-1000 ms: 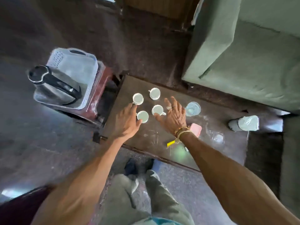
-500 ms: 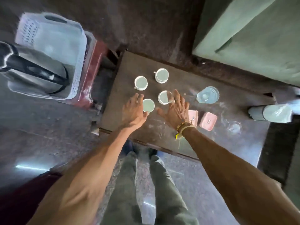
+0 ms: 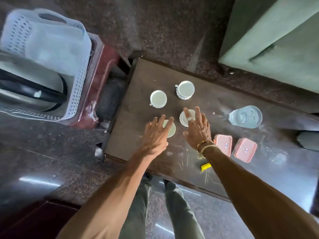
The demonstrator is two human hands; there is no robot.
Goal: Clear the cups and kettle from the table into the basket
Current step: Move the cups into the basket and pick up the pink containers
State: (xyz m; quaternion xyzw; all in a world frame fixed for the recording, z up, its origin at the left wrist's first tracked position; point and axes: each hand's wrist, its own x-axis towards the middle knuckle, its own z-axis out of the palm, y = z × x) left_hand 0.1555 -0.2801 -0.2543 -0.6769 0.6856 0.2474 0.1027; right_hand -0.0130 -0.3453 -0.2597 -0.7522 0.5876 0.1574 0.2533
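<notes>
Head: left hand (image 3: 156, 137) over cup (image 3: 171, 130)

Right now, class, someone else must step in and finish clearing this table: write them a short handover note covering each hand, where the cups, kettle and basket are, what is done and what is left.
Left hand: open, fingers spread over the near-left cup, gripping nothing.
Right hand: open, fingers over the near-right cup, no grip.
Far-left cup and far-right cup stand untouched on the table.
Done: the kettle is in the white basket, left of the table.
Left: all four cups go into the basket.
</notes>
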